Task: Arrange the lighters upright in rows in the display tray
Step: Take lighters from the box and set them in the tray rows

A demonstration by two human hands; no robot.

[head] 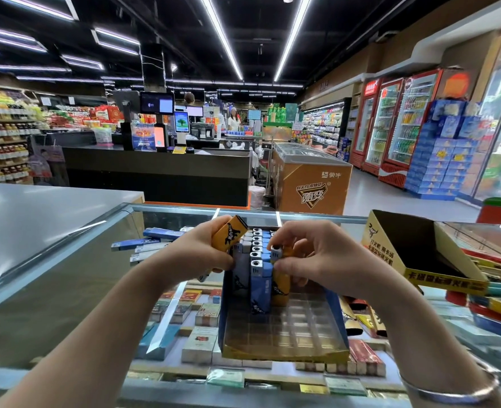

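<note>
A display tray (284,353) with blue side walls and a clear gridded insert stands on the glass counter. Its far rows hold upright blue and white lighters (256,260); the near cells are bare. My left hand (197,256) grips orange lighters (228,234), tilted, just left of the filled rows. My right hand (317,256) pinches the top of an orange lighter (281,278) that stands upright beside a blue one (261,290) in the front filled row. Loose blue and white lighters (143,245) lie flat on the glass to the left.
An open yellow-and-black lighter carton (414,254) stands at the right on the glass counter (75,290). Cigarette packs show beneath the glass. A checkout desk, an orange freezer and drink fridges stand farther back, with a person at the tills.
</note>
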